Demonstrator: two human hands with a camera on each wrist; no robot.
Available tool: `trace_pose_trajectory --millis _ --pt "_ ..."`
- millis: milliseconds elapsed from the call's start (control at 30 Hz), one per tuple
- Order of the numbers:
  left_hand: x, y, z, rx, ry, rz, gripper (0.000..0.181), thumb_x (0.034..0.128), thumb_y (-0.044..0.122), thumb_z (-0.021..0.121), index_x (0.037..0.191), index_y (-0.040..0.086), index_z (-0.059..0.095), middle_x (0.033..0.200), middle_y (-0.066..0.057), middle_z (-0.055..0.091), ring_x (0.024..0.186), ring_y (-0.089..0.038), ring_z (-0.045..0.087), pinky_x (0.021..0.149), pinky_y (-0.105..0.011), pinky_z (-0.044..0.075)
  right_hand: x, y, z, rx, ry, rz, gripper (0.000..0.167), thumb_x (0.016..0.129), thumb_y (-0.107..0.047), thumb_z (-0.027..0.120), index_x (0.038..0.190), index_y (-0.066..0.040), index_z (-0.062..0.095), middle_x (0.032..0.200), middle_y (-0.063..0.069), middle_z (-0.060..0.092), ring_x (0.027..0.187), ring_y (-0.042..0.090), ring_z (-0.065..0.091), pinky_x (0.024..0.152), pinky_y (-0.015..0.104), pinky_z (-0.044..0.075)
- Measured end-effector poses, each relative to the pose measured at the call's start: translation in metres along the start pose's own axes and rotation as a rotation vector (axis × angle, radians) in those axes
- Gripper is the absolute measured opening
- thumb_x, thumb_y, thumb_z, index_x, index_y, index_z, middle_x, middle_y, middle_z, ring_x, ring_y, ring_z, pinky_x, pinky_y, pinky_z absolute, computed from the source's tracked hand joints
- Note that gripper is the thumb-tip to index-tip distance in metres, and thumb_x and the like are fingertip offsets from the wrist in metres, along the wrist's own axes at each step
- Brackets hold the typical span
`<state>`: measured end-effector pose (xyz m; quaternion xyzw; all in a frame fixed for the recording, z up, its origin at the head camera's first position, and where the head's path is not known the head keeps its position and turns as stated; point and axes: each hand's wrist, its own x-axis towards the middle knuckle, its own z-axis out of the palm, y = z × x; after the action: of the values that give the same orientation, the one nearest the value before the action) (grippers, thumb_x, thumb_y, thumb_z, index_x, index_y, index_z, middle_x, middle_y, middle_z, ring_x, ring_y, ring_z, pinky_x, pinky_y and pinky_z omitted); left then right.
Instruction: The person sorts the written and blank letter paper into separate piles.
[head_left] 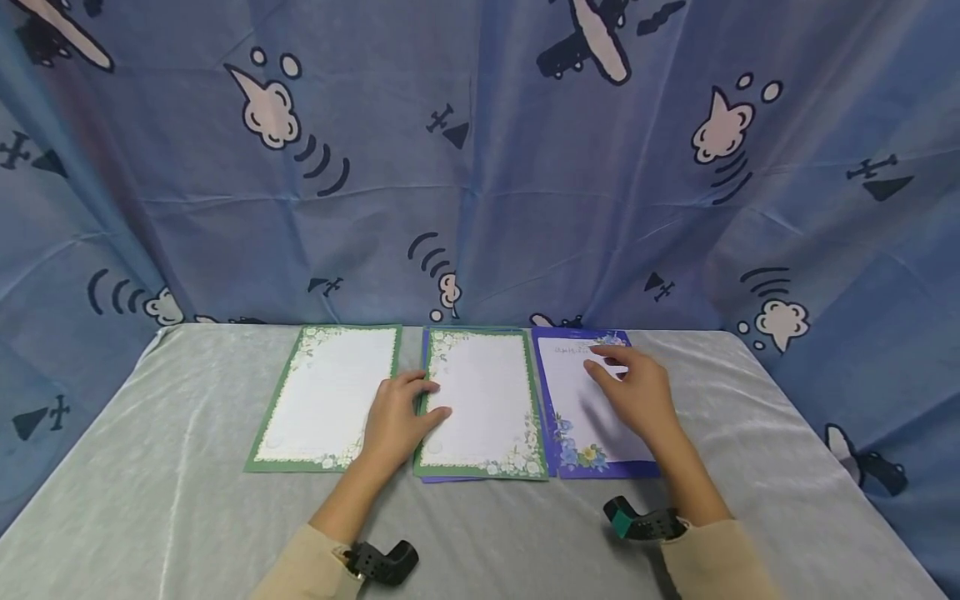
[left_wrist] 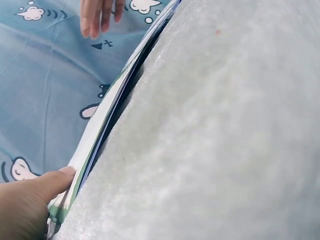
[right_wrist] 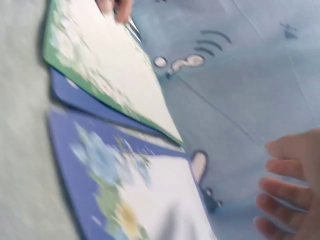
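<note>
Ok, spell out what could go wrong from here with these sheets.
Two things, probably. The middle green sheet lies on top of an underlying blue sheet that peeks out, so a push from the left hand touching it might skew the two further apart. And the separate blue sheet sits close beside them with the right hand above it, not holding it, so a bump could slide its edge into theirs.
</note>
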<state>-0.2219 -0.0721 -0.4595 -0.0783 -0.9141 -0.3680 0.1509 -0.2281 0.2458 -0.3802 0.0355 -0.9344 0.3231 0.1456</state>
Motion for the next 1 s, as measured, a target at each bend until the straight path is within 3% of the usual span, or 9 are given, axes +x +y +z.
trace_pose_trajectory --millis 167,567,767,1000 --pt "0.000 -0.001 0.000 0.007 0.005 0.011 0.034 0.0797 0.027 0.086 0.108 0.010 0.078 0.134 -0.013 0.066 0.124 -0.037 0.058 0.104 -0.051 0.048 -0.005 -0.011 0.017 0.055 -0.029 -0.060 0.035 0.096 -0.019 0.068 0.127 -0.002 0.069 0.126 0.023 0.069 0.112 0.038 0.067 0.092 0.053 0.056" --pt "0.000 -0.001 0.000 0.005 -0.006 0.012 0.032 0.0800 0.028 0.086 0.106 0.011 0.078 0.135 -0.014 0.066 0.126 -0.038 0.057 0.105 -0.052 0.047 -0.016 -0.025 0.051 0.103 -0.124 -0.088 0.033 0.094 -0.015 0.070 0.124 -0.003 0.071 0.127 0.018 0.070 0.119 0.037 0.065 0.097 0.055 0.054" --pt "-0.001 0.000 -0.001 0.001 -0.007 0.014 0.031 0.0802 0.029 0.086 0.105 0.011 0.079 0.135 -0.014 0.065 0.126 -0.038 0.057 0.106 -0.052 0.047 -0.020 -0.024 0.066 0.091 -0.126 -0.101 0.034 0.092 -0.014 0.072 0.123 0.000 0.071 0.129 0.019 0.069 0.128 0.040 0.059 0.110 0.057 0.044" --pt "-0.002 0.001 -0.001 -0.005 0.001 0.019 0.030 0.0805 0.028 0.086 0.104 0.012 0.079 0.136 -0.014 0.065 0.126 -0.037 0.057 0.105 -0.052 0.047 -0.024 -0.017 0.079 0.048 -0.123 -0.109 0.034 0.091 -0.018 0.073 0.121 -0.001 0.072 0.132 0.020 0.068 0.129 0.042 0.058 0.109 0.058 0.044"
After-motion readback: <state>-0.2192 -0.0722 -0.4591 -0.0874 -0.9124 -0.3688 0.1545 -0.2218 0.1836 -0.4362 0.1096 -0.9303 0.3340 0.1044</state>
